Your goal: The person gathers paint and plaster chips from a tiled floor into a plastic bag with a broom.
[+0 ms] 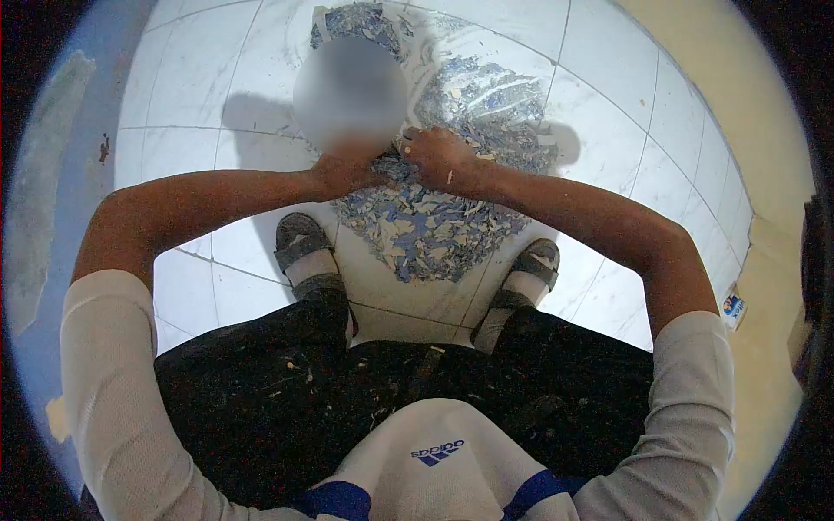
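My left hand (pixel 346 174) is low over a heap of paint flakes (pixel 426 234), its upper part covered by a round blurred patch. What shows of it is bent inward, towards the other hand. Close beside it, my right hand (pixel 439 158) is closed with curled fingers over the same heap. Whatever either hand grips is hidden. The flakes are blue, grey and cream, and lie spread between and ahead of my feet.
White marbled floor tiles (pixel 182 95) surround the heap, with pale dust and more scraps (pixel 352 19) farther ahead. My sandalled feet (pixel 304 247) stand on both sides. A small printed packet (pixel 734 310) lies by the cream wall (pixel 769 269) at right. A blue wall (pixel 95 52) is at left.
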{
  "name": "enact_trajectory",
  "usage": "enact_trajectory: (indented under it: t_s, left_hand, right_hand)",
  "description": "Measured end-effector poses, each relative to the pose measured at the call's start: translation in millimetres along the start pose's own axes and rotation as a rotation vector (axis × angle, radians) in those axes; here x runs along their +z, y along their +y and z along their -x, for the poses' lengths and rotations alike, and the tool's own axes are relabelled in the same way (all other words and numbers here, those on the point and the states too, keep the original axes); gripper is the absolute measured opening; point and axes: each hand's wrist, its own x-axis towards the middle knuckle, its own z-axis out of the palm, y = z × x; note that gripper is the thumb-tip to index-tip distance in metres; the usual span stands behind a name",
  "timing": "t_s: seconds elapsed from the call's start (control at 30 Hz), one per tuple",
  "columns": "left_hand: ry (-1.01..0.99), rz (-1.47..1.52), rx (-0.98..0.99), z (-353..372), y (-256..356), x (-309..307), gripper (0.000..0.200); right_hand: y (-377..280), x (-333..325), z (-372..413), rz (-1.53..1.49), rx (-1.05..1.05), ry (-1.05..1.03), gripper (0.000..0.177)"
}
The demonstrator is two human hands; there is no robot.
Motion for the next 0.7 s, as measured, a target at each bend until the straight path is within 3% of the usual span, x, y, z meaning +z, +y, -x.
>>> enact_trajectory:
  t_s: [0.27, 0.37, 0.47, 0.7]
  left_hand:
    - [-0.086, -0.044, 0.003, -1.3, -2.8, -0.6, 0.048]
    - [-0.068, -0.056, 0.031, 0.7, -1.8, -3.6, 0.048]
    - [-0.034, -0.064, 0.122, 1.5, -9.4, 0.5, 0.048]
    - [-0.102, -0.043, 0.097, -1.6, -7.1, -5.8, 0.047]
  right_hand:
    - [3.6, 0.0, 4.0, 0.042, -0.097, 0.094, 0.028]
    - [6.5, -2.4, 4.1, -0.06, -0.081, 0.026, 0.042]
    - [5.8, 2.7, 9.6, -0.038, -0.181, 0.255, 0.023]
    - [-1.2, 3.8, 10.1, 0.056, -0.096, 0.097, 0.02]
